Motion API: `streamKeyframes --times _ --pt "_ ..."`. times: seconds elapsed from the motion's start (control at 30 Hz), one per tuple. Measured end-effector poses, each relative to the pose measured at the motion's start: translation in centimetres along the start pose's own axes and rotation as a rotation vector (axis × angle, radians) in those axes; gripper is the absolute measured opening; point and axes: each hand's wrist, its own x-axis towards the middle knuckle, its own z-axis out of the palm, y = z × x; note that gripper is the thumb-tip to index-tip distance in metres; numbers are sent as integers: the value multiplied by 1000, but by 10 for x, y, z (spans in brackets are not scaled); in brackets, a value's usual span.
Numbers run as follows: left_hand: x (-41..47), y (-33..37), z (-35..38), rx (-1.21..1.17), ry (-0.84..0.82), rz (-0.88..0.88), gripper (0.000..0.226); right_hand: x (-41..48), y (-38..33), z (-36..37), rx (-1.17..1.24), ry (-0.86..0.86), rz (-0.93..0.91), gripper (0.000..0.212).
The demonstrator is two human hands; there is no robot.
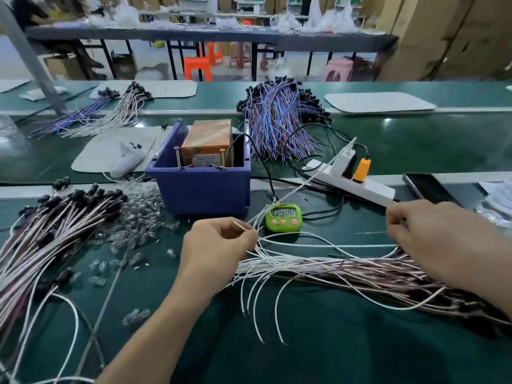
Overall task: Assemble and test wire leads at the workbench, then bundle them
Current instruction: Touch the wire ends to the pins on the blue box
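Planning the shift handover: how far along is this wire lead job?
Looks done: the heap of pinkish leads with black end caps on the left appears assembled. In hand: the left hand pinches a white wire with a bare copper tip; the right hand pinches another thin wire. Left: the loose pile of white and pink wires between them, plus bundling.

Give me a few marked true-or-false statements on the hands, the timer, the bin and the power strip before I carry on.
1. The left hand pinches a wire end. True.
2. The green timer sits inside the blue bin. False: it lies on the green mat, in front of the bin.
3. An orange plug stands in the white power strip. True.
4. The right hand lies flat and empty. False: it pinches a thin wire.
5. The blue bin holds loose blue wires. False: it holds a taped brown box.
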Motion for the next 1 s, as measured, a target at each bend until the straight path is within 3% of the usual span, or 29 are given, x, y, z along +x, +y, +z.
streamKeyframes --times 0.13,0.2,0.3,0.4,0.47,0.57,0.7,0.83,1.0 --pt "-2 0 -7 200 70 50 14 -15 -1 52 65 326 -185 27" --pt "-2 -2 -8 389 133 113 11 -22 -4 74 159 391 -248 22" --pt "-4 -6 -3 583 173 200 14 -23 -9 101 219 374 -362 15" --pt "-6 -11 3 641 157 227 16 -19 -10 108 347 317 -330 18" --pt "-5 -12 3 638 150 228 15 -19 -8 108 394 292 -312 22" --pt "-2 -12 1 618 121 217 14 -24 -7 105 437 285 -272 10" --pt "-3 -15 2 592 110 251 11 -30 -7 100 370 254 -318 44" --pt "-5 -17 4 486 50 268 13 -28 -3 102 376 295 -253 20" --pt "-3 -20 4 487 19 297 16 -27 -2 107 402 308 -143 33"
